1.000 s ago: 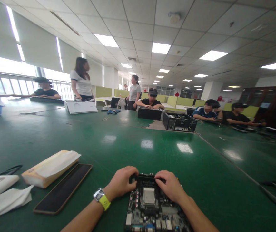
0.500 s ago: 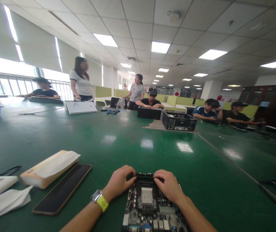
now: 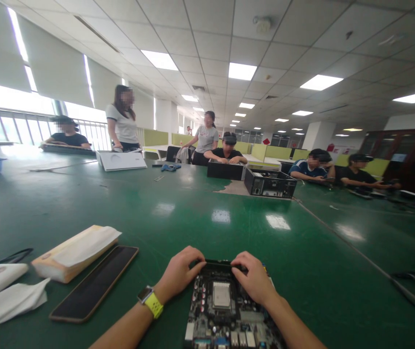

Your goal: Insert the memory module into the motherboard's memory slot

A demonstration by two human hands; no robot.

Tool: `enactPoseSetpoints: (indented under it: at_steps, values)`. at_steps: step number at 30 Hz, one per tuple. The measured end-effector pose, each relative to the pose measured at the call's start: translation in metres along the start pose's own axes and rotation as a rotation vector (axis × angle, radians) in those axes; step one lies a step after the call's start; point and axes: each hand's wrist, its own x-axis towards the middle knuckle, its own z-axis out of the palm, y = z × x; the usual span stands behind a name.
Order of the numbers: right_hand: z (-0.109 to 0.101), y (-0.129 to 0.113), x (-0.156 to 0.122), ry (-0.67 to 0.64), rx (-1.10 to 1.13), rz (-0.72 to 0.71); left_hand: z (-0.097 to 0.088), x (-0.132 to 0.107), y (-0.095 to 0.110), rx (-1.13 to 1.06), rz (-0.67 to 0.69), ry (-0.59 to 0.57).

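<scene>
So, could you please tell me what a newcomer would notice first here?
Probably the motherboard at bottom centre, with the left hand and right hand at its far edge. The yellow-green watch strap on the left wrist also stands out, as does the black computer case farther across the green table.

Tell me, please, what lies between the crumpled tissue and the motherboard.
The head view shows the phone, then the left forearm, before the motherboard.

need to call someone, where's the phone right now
In the head view, the phone lies at lower left on the green table, just right of the tissue pack and left of the yellow-strapped watch.
</scene>
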Motion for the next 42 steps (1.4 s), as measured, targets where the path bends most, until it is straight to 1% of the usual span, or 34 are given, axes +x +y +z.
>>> enactPoseSetpoints:
  at_steps: [5,10,16,23,31,42]
  values:
    - [-0.001,0.0008,0.0003,-0.02,-0.039,0.011,0.0007,0.0001,-0.0003,0.025,-0.016,-0.021]
    - [-0.0017,0.0011,0.0005,-0.026,-0.042,-0.012,0.0011,0.0003,-0.0014,0.031,-0.005,-0.044]
    - [-0.0015,0.0008,0.0003,-0.022,-0.035,-0.014,-0.0004,0.001,-0.0004,0.007,0.004,-0.026]
    - [-0.0013,0.0007,-0.0005,0.017,0.005,-0.023,-0.0016,0.0015,0.0008,0.012,0.022,-0.023]
    - [-0.0024,0.0013,-0.0004,-0.023,-0.032,-0.015,-0.001,0.0013,0.0016,0.02,0.009,-0.039]
    - [-0.0008,0.0015,0.0002,-0.002,-0.028,-0.03,0.0015,0.001,-0.001,0.048,0.034,-0.017]
